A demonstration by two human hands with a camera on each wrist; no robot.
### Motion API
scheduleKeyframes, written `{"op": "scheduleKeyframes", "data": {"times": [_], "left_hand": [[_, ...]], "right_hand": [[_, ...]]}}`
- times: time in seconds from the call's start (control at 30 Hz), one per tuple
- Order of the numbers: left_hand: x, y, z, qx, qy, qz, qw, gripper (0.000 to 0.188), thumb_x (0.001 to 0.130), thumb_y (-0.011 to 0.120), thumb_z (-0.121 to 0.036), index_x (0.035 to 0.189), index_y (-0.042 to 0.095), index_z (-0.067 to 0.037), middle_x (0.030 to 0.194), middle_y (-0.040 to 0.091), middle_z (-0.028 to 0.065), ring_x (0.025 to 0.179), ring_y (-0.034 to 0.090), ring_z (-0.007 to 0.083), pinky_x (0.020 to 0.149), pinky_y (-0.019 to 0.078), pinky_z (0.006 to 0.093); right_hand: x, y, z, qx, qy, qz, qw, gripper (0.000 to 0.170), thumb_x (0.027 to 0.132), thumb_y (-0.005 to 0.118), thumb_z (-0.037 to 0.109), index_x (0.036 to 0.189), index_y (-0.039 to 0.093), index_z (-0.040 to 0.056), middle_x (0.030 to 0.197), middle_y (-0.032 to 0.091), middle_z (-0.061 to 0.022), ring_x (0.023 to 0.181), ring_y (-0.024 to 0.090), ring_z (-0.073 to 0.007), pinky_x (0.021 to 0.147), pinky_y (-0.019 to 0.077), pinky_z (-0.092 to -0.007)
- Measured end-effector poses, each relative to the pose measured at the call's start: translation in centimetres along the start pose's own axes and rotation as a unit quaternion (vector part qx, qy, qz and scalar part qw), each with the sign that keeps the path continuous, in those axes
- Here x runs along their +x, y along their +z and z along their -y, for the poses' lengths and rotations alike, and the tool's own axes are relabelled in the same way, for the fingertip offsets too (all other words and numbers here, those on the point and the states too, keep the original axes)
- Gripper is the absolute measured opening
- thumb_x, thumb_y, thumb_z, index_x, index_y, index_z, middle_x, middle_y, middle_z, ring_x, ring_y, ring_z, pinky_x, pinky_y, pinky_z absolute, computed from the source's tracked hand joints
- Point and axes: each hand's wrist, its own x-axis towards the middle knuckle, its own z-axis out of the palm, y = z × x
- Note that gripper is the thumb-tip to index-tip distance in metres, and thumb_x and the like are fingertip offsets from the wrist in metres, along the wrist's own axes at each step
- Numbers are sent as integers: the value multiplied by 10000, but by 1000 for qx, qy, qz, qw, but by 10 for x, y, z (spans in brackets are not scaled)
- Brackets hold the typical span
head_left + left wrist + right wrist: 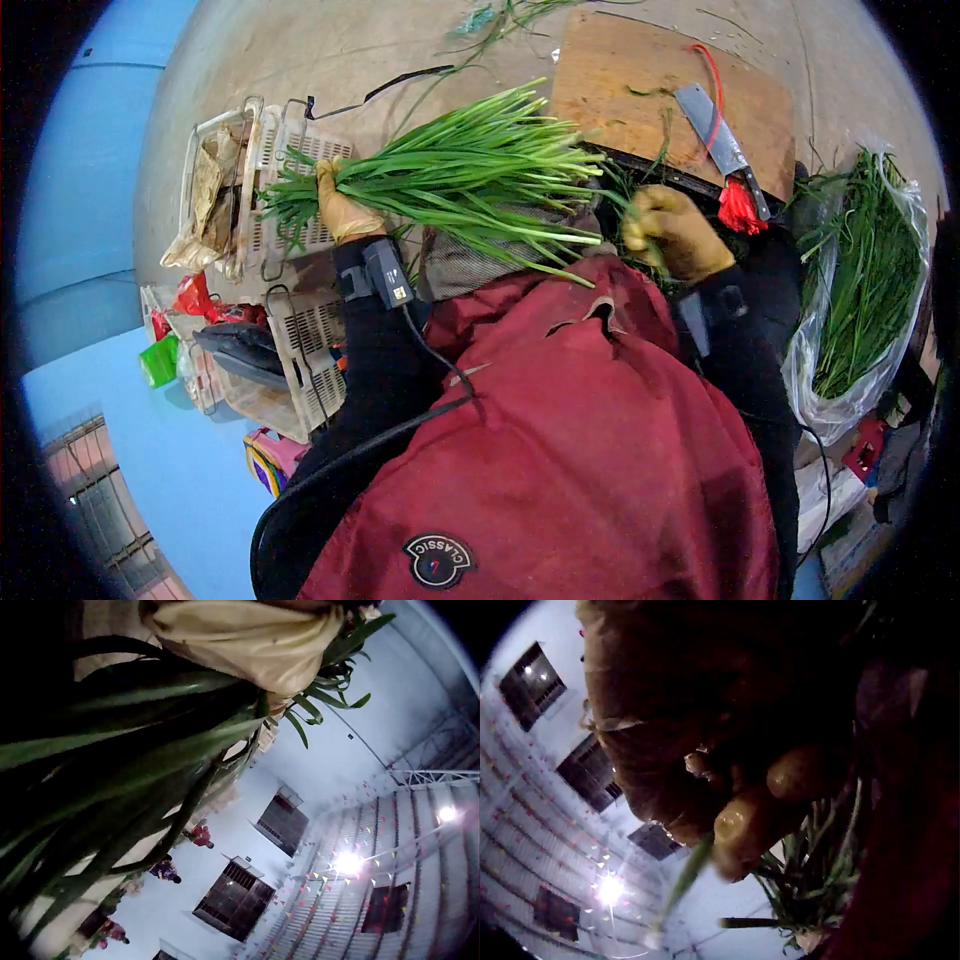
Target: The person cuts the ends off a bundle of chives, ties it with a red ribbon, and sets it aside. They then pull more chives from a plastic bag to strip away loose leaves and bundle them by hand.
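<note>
A large bunch of long green stalks [470,165], pale at their right ends, lies across above the lap. My gloved left hand [347,209] grips it near the leafy left end; the left wrist view shows the glove [251,645] over the dark leaves [135,754]. To the right of the bunch, apart from its pale ends, is my gloved right hand [682,235], fingers curled. In the right wrist view that hand [697,757] pinches a single green stalk [686,881] with a pale tip, somewhat blurred. The palm side there is dark.
A wooden board [620,85] at the upper right bears a cleaver [712,130] with red strips at its handle. A clear plastic bag [800,375] of greens stands far right. Plastic crates [320,345] stand at the left. A black strap [405,77] lies on the floor.
</note>
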Motion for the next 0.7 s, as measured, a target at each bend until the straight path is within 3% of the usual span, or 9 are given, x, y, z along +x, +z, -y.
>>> {"op": "scheduleKeyframes", "data": {"times": [0.07, 0.1, 0.17, 0.27, 0.37, 0.43, 0.5, 0.63, 0.7], "left_hand": [[-8, 9, 1, 8, 10, -5, 1000, 266, 916, 555, -340, 969, 560, -79, 927, 610, 68, 840, 589, 259, 780, 506, 446], [-23, 25, 1, 17, 11, -6, 1000, 222, 926, 546, -312, 948, 564, -91, 889, 609, 49, 812, 586, 224, 769, 509, 410], [-32, 35, 5, 27, 21, -19, 999, 184, 936, 535, -285, 932, 567, -103, 858, 605, 29, 785, 582, 189, 757, 511, 375], [-29, 36, 6, 23, 26, -32, 999, 185, 938, 529, -287, 947, 564, -105, 869, 597, 26, 783, 579, 187, 750, 512, 375], [-25, 30, 4, 8, 4, -16, 1000, 181, 939, 529, -287, 952, 560, -110, 857, 590, 22, 768, 576, 183, 740, 513, 371], [-15, 25, 4, 15, -2, -21, 1000, 178, 938, 532, -290, 944, 559, -114, 837, 586, 19, 752, 573, 179, 734, 513, 369], [-18, 29, 2, 21, -2, -27, 999, 178, 937, 536, -292, 939, 557, -116, 838, 585, 16, 752, 571, 177, 730, 513, 366], [-15, 23, 0, 33, -19, -13, 999, 167, 936, 539, -287, 921, 553, -121, 839, 578, 9, 763, 567, 173, 729, 513, 368], [-15, 24, 1, 6, -35, -8, 999, 162, 936, 538, -283, 909, 553, -125, 838, 578, 8, 769, 569, 175, 729, 513, 370]], "right_hand": [[-16, -22, -1, 40, -24, -7, 999, 120, 788, 606, 156, 773, 537, 59, 704, 588, -81, 530, 528, -141, 442, 408, -241], [-20, -36, -4, 30, 5, -23, 999, 105, 781, 628, 132, 803, 565, 52, 711, 597, -87, 584, 566, -149, 494, 448, -243], [-26, -56, -6, -224, 118, -42, 966, 204, 757, 677, 134, 901, 625, -1, 818, 630, -91, 735, 609, -175, 655, 497, -272], [-23, -56, -31, -419, -18, -81, 904, 309, 762, 694, 172, 1005, 640, -11, 878, 635, -99, 825, 614, -192, 752, 493, -297], [-4, -14, -11, -384, -63, -95, 916, 345, 756, 705, 185, 1042, 641, 2, 906, 632, -114, 865, 610, -202, 777, 483, -314], [14, 9, -11, -388, -140, -63, 909, 360, 752, 714, 207, 1042, 643, 7, 919, 630, -130, 860, 616, -213, 766, 484, -321], [22, 26, -1, -432, -85, -27, 897, 432, 727, 727, 284, 1068, 642, 33, 935, 636, -156, 872, 626, -257, 775, 491, -344], [34, 47, -11, -593, -157, 14, 790, 429, 724, 702, 356, 1068, 661, 102, 956, 646, -155, 912, 614, -338, 786, 491, -415], [41, 45, -22, -582, -163, -15, 796, 301, 750, 674, 316, 977, 677, 119, 896, 635, -153, 877, 605, -356, 746, 486, -431]]}}
